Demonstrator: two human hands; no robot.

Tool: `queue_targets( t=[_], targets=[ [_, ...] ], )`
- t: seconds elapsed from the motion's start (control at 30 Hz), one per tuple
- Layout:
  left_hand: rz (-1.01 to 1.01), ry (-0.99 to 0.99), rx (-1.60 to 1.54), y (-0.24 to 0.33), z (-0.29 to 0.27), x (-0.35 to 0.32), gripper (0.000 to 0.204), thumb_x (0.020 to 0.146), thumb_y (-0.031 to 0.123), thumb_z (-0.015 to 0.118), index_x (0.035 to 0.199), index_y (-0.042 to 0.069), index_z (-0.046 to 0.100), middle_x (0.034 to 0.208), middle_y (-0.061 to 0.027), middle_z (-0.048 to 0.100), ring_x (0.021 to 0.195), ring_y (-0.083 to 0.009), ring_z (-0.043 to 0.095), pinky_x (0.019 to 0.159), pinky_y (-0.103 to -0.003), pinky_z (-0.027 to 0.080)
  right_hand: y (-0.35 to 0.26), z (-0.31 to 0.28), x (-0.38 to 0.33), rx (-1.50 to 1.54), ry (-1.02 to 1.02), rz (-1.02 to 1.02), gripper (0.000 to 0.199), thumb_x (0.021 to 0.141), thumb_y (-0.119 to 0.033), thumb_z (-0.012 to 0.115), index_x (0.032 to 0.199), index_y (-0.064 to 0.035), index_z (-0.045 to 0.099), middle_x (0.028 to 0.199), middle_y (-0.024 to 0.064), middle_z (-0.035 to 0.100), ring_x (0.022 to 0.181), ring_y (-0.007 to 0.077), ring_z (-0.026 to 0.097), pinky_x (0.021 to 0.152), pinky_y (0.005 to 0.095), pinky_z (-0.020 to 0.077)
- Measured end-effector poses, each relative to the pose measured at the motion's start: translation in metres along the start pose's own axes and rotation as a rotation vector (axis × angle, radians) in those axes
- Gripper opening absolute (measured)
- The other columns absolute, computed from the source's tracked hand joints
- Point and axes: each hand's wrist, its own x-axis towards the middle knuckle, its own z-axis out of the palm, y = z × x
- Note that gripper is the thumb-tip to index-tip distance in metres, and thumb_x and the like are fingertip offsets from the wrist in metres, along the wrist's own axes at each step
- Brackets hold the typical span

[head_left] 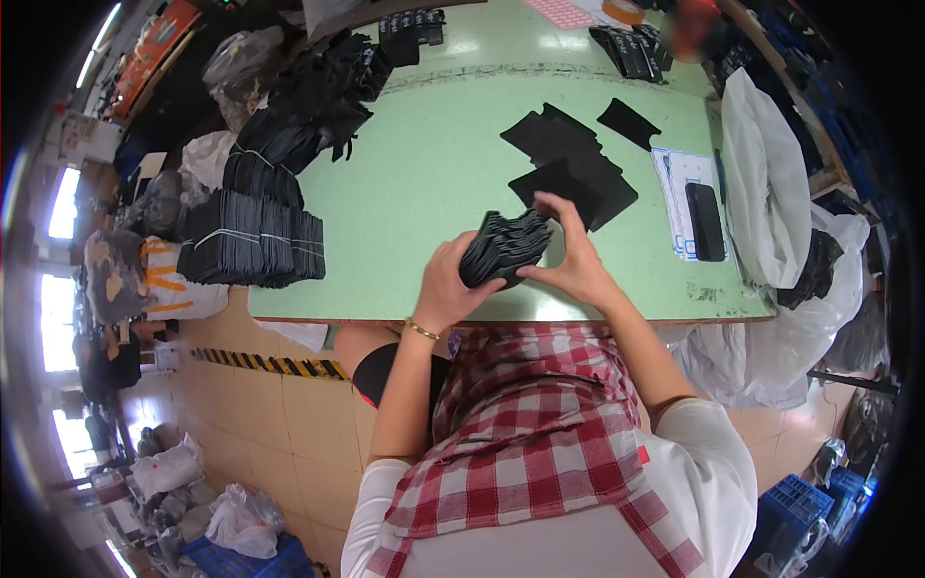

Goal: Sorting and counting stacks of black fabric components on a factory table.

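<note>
One black stack (pixel 503 249) within two-handed grip (pixel 451 281) (pixel 582 269)

Over the remote feed I note a pale green table (pixel 414 173) above tan floor tiles (pixel 318 424), light glaring off its far part. I log black-and-yellow striped tape (pixel 270 364) at left, bright window-like panels (pixel 60 323) along the left edge, and a strip light (pixel 98 43) upper left.

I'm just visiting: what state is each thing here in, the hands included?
Left hand: closed around the stack's left side.
Right hand: curved at the stack's right end; grip firmness unclear.
Stack of black pieces: held, edges uneven.
Loose black pieces: flat, overlapping.
Single black piece: flat, apart from the others.
Black bundles: tied with pale bands.
Phone: lying flat, dark side up.
</note>
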Motion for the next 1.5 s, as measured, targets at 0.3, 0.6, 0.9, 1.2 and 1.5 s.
queue_targets(
  t=[0.3, 0.6, 0.9, 1.2, 1.5],
  targets=[
    [0.026, -0.140, 0.338, 0.024, -0.021, 0.013, 0.063, 0.059, 0.013, 0.082, 0.114, 0.007, 0.053, 0.100, -0.0077, 0.062, 0.093, -0.0253, 0.058, 0.077, -0.037, 0.051, 0.037, 0.020, 0.001, 0.429, -0.234, 0.095, 0.050, 0.066, -0.001, 0.079, 0.106, -0.0045, 0.050, 0.094, 0.0018, 0.061, 0.087, 0.0084, 0.057, 0.079, 0.0244, 0.0471],
    [-0.090, 0.007, -0.391, -0.050, 0.026, -0.029, 0.097, 0.062, 0.009, 0.085, 0.139, 0.009, 0.026, 0.119, -0.0102, 0.052, 0.111, -0.0218, 0.052, 0.100, -0.032, 0.039, 0.061, 0.024, -0.010, 0.474, -0.318, 0.149, 0.054, 0.068, 0.000, 0.078, 0.112, -0.0041, 0.048, 0.098, 0.0020, 0.060, 0.092, 0.0095, 0.057, 0.084, 0.0257, 0.0461],
    [-0.231, 0.156, -0.545, -0.021, 0.064, -0.020, 0.088, 0.063, 0.011, 0.083, 0.131, 0.000, 0.027, 0.118, -0.0163, 0.052, 0.112, -0.0229, 0.052, 0.094, -0.034, 0.043, 0.042, 0.026, -0.023, 0.586, -0.102, 0.214, 0.098, 0.064, 0.002, 0.072, 0.145, -0.0109, 0.018, 0.121, 0.0092, 0.048, 0.117, 0.0182, 0.045, 0.100, 0.0308, 0.0355],
    [-0.127, 0.157, -0.325, -0.027, 0.051, -0.036, 0.048, 0.071, 0.000, 0.071, 0.110, 0.004, 0.044, 0.107, -0.0106, 0.060, 0.098, -0.0193, 0.059, 0.085, -0.029, 0.047, 0.033, 0.018, -0.030, 0.315, -0.146, 0.234, 0.099, 0.066, 0.005, 0.072, 0.146, -0.0134, 0.018, 0.118, 0.0119, 0.053, 0.111, 0.0230, 0.052, 0.098, 0.0352, 0.0390],
    [-0.063, 0.218, -0.282, -0.036, 0.052, -0.027, 0.059, 0.074, 0.004, 0.075, 0.121, 0.002, 0.040, 0.108, -0.0088, 0.056, 0.098, -0.0171, 0.058, 0.087, -0.027, 0.047, 0.034, 0.039, -0.018, 0.465, -0.104, 0.141, 0.081, 0.067, 0.008, 0.056, 0.140, -0.0088, 0.025, 0.125, 0.0111, 0.046, 0.116, 0.0212, 0.046, 0.102, 0.0326, 0.0332]
  ],
)
